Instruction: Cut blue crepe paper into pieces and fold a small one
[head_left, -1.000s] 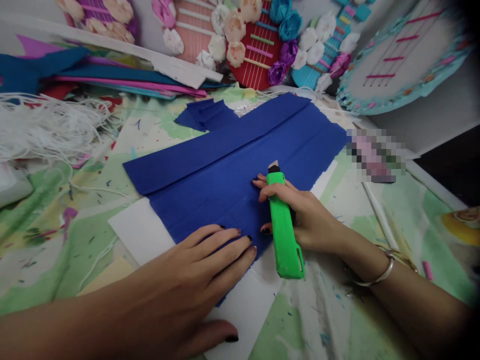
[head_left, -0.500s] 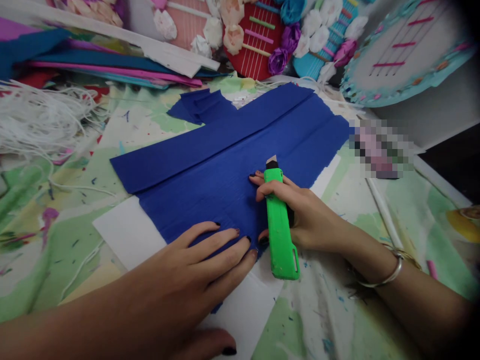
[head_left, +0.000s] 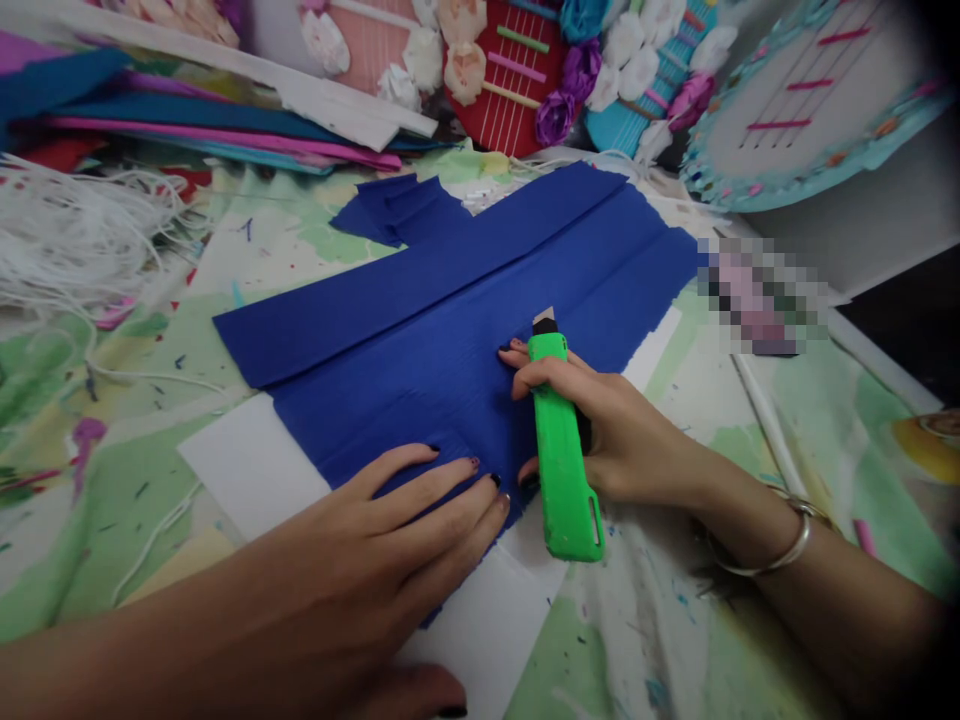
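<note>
Dark blue crepe paper (head_left: pixel 420 340) with lengthwise folds lies across a white sheet (head_left: pixel 251 468). My left hand (head_left: pixel 405 540) rests flat on its near edge, fingers stretched out and thumb apart. In my right hand (head_left: pixel 600 420) is a green box cutter (head_left: pixel 561 450), gripped between thumb and fingers, its short blade showing at the far end. Some fingertips of that hand touch the blue paper. A smaller crumpled blue piece (head_left: pixel 403 208) sits beyond the paper's far edge.
A tangle of white string (head_left: pixel 75 235) lies at left, near stacked coloured paper (head_left: pixel 225 130). Paper-flower-decorated guitar shapes (head_left: pixel 510 80) stand at the back. A pale blue oval piece (head_left: pixel 810 110) leans at right. Small scraps dot the patterned tablecloth (head_left: pixel 247 250).
The blue paper and white sheet appear shifted very slightly left in view. Both hands keep nearly the same place, and the box cutter stays in my right hand.
</note>
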